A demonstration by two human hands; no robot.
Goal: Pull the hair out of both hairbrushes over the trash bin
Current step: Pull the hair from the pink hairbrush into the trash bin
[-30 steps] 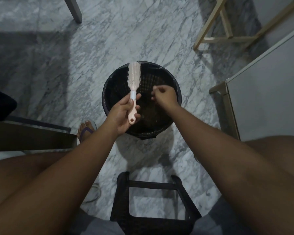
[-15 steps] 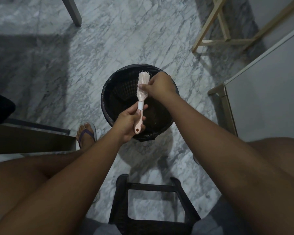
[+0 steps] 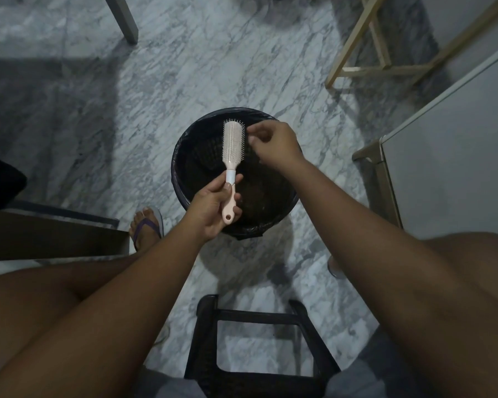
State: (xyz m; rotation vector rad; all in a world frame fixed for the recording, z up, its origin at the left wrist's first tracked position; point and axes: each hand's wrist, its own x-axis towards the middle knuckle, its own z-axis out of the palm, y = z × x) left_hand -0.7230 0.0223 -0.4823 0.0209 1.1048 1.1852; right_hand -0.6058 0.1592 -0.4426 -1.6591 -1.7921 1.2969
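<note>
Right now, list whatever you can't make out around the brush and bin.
All head view.
- Hair in the right hand's grip: pinched fingertips, strands too fine against the dark trash bin.
- Hair left in the hairbrush held by the left hand: bristles too small.
- Bin contents: lost in shadow.
- Second hairbrush: nowhere in the frame.
</note>
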